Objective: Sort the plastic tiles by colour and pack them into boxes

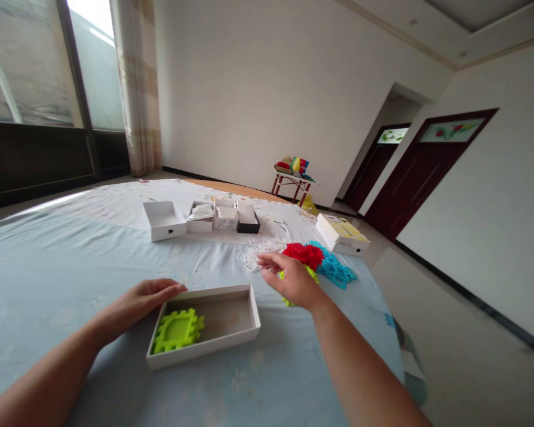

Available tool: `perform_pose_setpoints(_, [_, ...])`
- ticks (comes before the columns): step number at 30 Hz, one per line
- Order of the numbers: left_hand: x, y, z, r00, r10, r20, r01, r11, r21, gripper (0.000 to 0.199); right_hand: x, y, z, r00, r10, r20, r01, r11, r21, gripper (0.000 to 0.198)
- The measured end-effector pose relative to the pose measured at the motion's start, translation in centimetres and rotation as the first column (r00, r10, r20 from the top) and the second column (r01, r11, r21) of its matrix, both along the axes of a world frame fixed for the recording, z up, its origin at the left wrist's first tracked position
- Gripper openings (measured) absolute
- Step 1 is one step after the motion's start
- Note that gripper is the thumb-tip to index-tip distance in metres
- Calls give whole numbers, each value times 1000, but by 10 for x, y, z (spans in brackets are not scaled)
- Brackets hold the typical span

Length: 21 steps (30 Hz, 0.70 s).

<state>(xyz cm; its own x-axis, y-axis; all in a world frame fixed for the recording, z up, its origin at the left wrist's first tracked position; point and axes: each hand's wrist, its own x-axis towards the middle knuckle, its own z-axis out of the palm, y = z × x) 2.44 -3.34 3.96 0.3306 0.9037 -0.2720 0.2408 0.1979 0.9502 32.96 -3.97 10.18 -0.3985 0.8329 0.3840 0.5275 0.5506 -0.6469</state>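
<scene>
A shallow white box [209,351] lies in front of me, with lime-green notched square pieces [178,330] stacked in its left end. My left hand [149,293] is at the box's far-left corner, its fingers closed along the rim; the fingertips are partly hidden. My right hand [289,276] hovers right of the box with fingers stretched and the thumb apart, nothing visible in it. Beneath and behind it lie more green pieces [311,273], mostly covered by the hand. Red pieces [303,254] and blue pieces [336,270] are heaped just beyond.
Small white pieces [267,246] are scattered behind my right hand. Farther back stand an upright white box lid [164,220], several small boxes [225,216] and a yellow-and-white box [342,232]. A pale blue cloth [93,255] covers the round table. A small stand [293,177] is near the wall.
</scene>
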Motion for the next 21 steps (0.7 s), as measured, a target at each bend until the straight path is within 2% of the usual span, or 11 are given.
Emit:
perform_pose_setpoints(3, [-4, 3, -3, 999, -37, 24, 38, 998, -43, 42, 46, 16, -2, 987, -160, 13, 160, 987, -19, 34])
perform_pose_setpoints(7, [-3, 4, -5, 999, -23, 26, 25, 998, -60, 40, 79, 29, -8, 944, -186, 274, 195, 981, -7, 46])
perform_pose_setpoints(10, [-2, 3, -5, 1000, -6, 29, 8, 997, -71, 40, 80, 32, -12, 844, -137, 518, 143, 989, 28, 52])
perform_pose_setpoints(12, [-1, 3, -4, 999, -5, 46, 8, 997, -79, 40, 77, 33, -14, 774, -113, 622, 115, 993, 38, 53])
perform_pose_setpoints(16, [-3, 2, -5, 996, -10, 86, 19, 995, -101, 38, 75, 33, -20, 687, -90, 721, 88, 995, 41, 45])
perform_pose_setpoints(21, [-4, 5, -9, 997, -5, 74, 11, 996, -89, 40, 81, 30, -21, 650, -90, 755, 82, 995, 48, 36])
